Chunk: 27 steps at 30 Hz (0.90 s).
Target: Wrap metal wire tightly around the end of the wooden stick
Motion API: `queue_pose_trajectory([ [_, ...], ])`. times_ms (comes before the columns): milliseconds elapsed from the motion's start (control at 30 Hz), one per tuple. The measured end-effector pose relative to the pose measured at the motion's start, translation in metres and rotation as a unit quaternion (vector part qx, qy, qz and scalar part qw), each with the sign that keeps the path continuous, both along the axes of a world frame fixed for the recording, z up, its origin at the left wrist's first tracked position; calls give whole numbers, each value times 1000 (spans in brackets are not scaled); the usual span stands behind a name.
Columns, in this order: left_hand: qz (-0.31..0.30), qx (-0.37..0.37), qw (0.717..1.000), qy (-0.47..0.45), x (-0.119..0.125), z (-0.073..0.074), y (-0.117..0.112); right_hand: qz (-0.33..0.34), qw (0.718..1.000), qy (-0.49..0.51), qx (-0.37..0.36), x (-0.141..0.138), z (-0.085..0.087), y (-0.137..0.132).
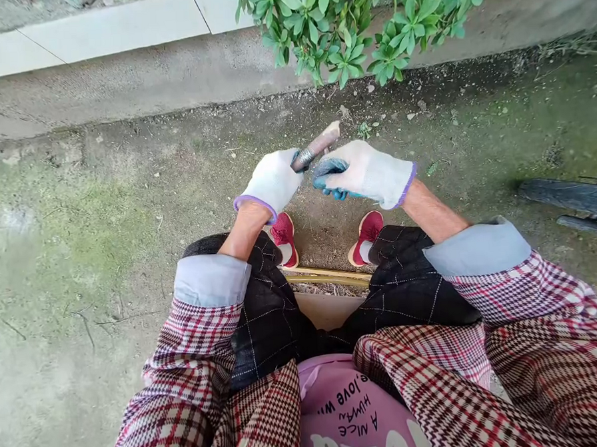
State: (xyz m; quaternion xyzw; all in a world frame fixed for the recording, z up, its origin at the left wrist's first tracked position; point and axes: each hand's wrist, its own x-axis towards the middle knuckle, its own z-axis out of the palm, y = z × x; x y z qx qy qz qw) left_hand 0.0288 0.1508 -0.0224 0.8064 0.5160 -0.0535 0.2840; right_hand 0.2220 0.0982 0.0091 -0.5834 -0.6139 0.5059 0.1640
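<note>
Concrete ground (80,261), patched with green moss and loose grit, fills most of the view. A low concrete wall (121,79) runs across the top, and a leafy green shrub (348,27) hangs over it at the upper centre. The person is seated and wears a red-and-white plaid jacket (511,372) with grey turned-back cuffs, black checked trousers (263,305) and a pink printed shirt (348,407). Dark, blurred objects (572,196) lie on the ground at the right edge; their type cannot be told. A yellow bar (326,275) runs across between the knees, just behind two red shoes (284,234) planted on the ground. Both hands wear white knit gloves with purple cuffs and are held above the ground, forward of the shoes. The left hand (271,181) is closed around the metal collar of a tool (319,144), whose wooden handle points up and away to the right. The right hand (366,173), blue-coated on the palm side, has its fingers loosely curled just beside the handle, gripping nothing; contact cannot be determined.
</note>
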Motion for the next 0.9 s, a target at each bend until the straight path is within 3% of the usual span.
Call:
queue_pose_trajectory([
  [67, -25, 37, 997, 67, 1, -3, -2, 3, 1000, -12, 5, 4, 2, -1],
  [167, -107, 0, 986, 130, 4, -4, -9, -4, 998, -54, 19, 17, 1, 4],
  [267, -160, -35, 985, 61, 6, 0, -16, -21, 995, -73, 70, 31, -5, 13],
  [333, -119, -62, 990, -49, 7, 5, -16, -55, 993, -49, 91, 37, -8, 17],
  [433, -11, -97, 982, -163, 6, 10, -14, -104, 991, -2, 79, 34, -12, 16],
  [600, 143, -117, 954, -234, 5, 1, -9, -64, 996, 10, 60, 8, -6, 7],
  [700, 189, -126, 941, -250, 8, -1, -9, -67, 997, 29, 33, 0, -2, 5],
  [900, 224, -145, 911, -313, 15, 17, -11, -143, 979, 142, -12, 9, -3, 6],
])
